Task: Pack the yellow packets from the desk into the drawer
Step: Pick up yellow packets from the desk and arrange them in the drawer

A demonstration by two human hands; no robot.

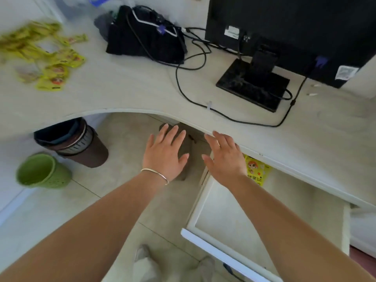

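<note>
Several yellow packets [43,55] lie in a loose, blurred heap on the desk's far left. The white drawer [221,216] stands pulled out under the desk at the lower right. One yellow packet [257,169] rests at its back, partly under the desk edge. My left hand [165,154], with a thin bracelet at the wrist, hovers open over the floor in front of the desk's curved edge. Just left of the packet in the drawer, my right hand [224,157] is open above the drawer's back left corner, holding nothing.
A black bag [145,35] with cables and a black monitor [289,33] on its stand sit on the desk [132,92]. A brown bin [81,143] and a green bin [40,170] stand on the floor at the left. A dark shoe lies under the desk.
</note>
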